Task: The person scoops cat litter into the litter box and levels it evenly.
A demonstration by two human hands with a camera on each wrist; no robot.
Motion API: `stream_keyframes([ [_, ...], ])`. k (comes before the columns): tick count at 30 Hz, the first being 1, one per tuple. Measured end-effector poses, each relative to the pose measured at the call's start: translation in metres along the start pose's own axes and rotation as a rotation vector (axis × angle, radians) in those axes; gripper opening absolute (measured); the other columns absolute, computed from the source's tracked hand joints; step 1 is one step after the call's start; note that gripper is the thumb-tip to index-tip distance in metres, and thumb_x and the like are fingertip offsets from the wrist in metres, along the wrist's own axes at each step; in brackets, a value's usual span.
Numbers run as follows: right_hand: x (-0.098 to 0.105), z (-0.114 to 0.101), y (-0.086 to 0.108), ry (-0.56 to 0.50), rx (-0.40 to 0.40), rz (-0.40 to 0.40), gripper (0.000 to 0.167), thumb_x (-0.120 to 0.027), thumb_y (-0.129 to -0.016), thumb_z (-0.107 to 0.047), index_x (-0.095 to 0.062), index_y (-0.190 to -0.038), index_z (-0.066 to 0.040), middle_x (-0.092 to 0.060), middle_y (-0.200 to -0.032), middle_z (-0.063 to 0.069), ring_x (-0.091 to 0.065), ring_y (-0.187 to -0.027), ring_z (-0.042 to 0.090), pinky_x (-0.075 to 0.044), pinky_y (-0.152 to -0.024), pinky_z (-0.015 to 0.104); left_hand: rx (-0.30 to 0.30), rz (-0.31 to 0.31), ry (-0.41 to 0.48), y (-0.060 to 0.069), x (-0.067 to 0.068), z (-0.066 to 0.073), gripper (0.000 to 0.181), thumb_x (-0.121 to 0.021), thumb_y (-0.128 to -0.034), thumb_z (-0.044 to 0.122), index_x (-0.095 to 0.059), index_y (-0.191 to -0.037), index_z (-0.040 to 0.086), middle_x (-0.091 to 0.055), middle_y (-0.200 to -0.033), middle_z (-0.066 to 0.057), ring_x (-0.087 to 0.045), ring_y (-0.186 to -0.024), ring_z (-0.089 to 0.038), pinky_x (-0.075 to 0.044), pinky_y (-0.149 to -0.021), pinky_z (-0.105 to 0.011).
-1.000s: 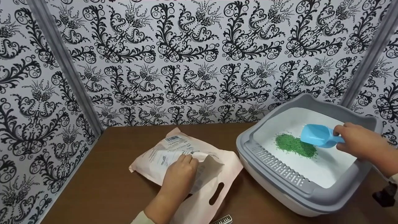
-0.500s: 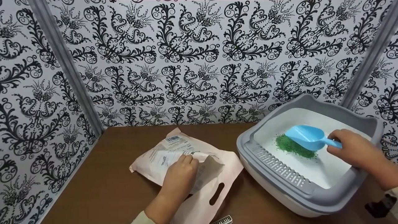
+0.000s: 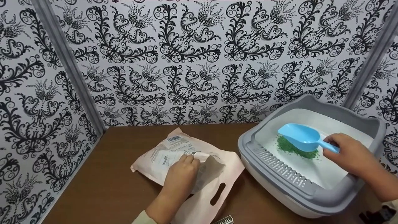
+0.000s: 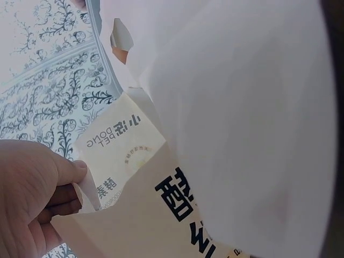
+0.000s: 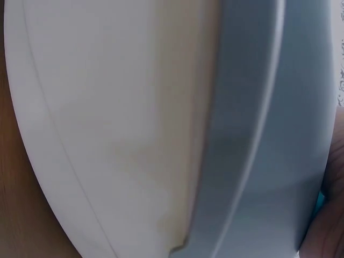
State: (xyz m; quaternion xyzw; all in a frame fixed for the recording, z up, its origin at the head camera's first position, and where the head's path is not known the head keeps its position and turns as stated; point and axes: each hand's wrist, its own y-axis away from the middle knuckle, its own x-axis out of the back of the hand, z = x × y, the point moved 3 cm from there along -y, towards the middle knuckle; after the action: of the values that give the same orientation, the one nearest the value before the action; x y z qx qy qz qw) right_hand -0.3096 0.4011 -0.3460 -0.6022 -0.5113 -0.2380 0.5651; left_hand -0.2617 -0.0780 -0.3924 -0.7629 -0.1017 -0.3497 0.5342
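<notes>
We count one blue scoop (image 3: 300, 135), one pale pink bag (image 3: 169, 154), one grey-and-white tray (image 3: 326, 200) and one heap of green granules (image 3: 289, 150). The scoop is light blue, with an open, rounded bowl and a short handle; it is held over the heap, and we cannot tell whether the two touch. The right grip (image 3: 349, 154) is curled around its handle. The left grip (image 3: 183, 172) pinches the bag's opened edge. The bag, printed and barcoded, lies on the tabletop (image 3: 105, 177) beside the tray.
</notes>
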Motion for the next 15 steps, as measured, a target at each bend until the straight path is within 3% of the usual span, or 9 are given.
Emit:
stream_keyframes([
  [15,-0.011,-0.027,0.020,-0.099,-0.011,0.076,0.027,-0.079,-0.083,-0.012,-0.072,-0.108,-0.004,-0.069,-0.097,0.007,-0.048,-0.077,-0.006,-0.042,-0.065,0.019,-0.009,0.019,-0.012,0.001,-0.001,0.000,0.019,-0.081,-0.0732,0.000,-0.065,-0.077,0.010,-0.062,-0.077,-0.002,-0.060,-0.074,-0.017,-0.054,-0.057,-0.026],
])
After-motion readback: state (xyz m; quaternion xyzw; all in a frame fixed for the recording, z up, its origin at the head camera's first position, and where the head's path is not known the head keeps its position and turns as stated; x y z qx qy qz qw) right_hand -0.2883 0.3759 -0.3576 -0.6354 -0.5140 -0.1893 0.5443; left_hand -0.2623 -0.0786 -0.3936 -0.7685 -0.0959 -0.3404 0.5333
